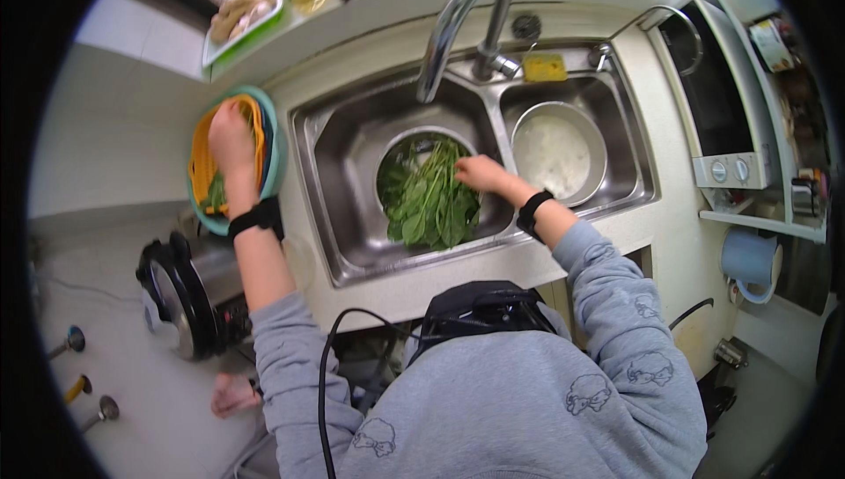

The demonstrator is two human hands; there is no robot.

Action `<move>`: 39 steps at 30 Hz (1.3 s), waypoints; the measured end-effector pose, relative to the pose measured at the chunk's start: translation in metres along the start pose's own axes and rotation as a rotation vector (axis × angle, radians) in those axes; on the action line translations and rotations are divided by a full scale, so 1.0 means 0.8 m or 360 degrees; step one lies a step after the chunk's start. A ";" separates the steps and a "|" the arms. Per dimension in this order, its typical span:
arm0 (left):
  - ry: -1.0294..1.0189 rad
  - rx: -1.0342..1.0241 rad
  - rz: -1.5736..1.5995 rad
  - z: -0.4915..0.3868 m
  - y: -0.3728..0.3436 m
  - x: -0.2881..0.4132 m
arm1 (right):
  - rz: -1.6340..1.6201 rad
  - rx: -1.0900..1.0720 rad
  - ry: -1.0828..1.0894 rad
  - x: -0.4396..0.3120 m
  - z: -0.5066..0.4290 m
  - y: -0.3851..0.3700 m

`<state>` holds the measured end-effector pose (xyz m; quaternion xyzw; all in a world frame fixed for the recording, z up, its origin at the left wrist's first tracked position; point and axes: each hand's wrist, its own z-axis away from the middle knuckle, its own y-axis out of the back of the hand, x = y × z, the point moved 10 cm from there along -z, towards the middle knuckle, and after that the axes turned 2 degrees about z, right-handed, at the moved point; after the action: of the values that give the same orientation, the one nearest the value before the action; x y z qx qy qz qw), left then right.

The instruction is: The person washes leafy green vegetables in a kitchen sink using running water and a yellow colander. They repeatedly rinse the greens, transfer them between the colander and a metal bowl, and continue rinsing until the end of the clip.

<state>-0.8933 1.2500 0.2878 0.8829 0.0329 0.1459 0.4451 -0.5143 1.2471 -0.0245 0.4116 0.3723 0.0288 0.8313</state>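
A pile of leafy greens (432,198) fills a round metal bowl (388,149) in the left sink basin, some leaves hanging over its near rim. My right hand (485,173) reaches in from the right, its fingertips closed on the stems at the pile's edge. At the left, my left hand (231,132) is over an orange plastic basket (201,156), which sits inside a light teal basin (276,169). A few green leaves (214,195) show in the basket below my wrist. The left fingertips are hidden, so what they hold is unclear.
In the right sink basin (624,149) stands a round pot (597,175) of cloudy liquid. A chrome faucet (455,24) arches over the left basin (343,195). A yellow sponge (544,68) lies behind. A steel-and-black appliance (191,294) stands below the teal basin; a microwave (716,96) is right.
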 end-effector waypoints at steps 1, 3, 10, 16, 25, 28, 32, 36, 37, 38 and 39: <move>-0.0123 0.0089 0.0167 0.010 -0.003 0.028 | -0.0011 0.0018 -0.0032 0.007 0.001 0.000; -0.0442 -0.0071 0.0206 0.043 -0.050 0.093 | -0.0061 -0.0031 -0.0149 0.027 -0.001 -0.006; -0.0144 -0.1493 0.0437 0.310 -0.297 0.180 | -0.0071 -0.0029 -0.0267 0.045 -0.017 -0.030; 0.0218 -0.1872 0.0365 0.420 -0.346 0.149 | -0.0166 -0.0022 -0.0219 0.033 -0.031 -0.046; 0.0401 -0.1714 0.0660 0.394 -0.366 0.179 | -0.0313 -0.0202 -0.0689 0.066 -0.063 -0.088; 0.0769 -0.1907 0.0953 0.414 -0.392 0.145 | -0.0871 -0.0285 -0.1037 0.079 -0.050 -0.105; 0.1296 -0.1858 0.1608 0.405 -0.401 0.098 | -0.1415 -0.0598 -0.0939 0.055 -0.045 -0.122; 0.1190 -0.1727 0.1478 0.391 -0.407 0.110 | -0.1281 -0.0516 -0.0800 0.043 -0.072 -0.135; 0.1115 -0.1674 0.1418 0.385 -0.410 0.116 | -0.1124 -0.0498 -0.0827 0.046 -0.080 -0.141; 0.1074 -0.1769 0.1268 0.394 -0.414 0.121 | -0.1198 -0.0535 -0.0830 0.044 -0.084 -0.150; 0.1097 -0.1944 0.1088 0.411 -0.417 0.124 | -0.1298 -0.0587 -0.0774 0.037 -0.089 -0.157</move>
<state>-0.6804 1.2141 -0.1396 0.3472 -0.1907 0.5334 0.7474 -0.5708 1.2220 -0.1579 0.0739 0.2872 -0.3294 0.8964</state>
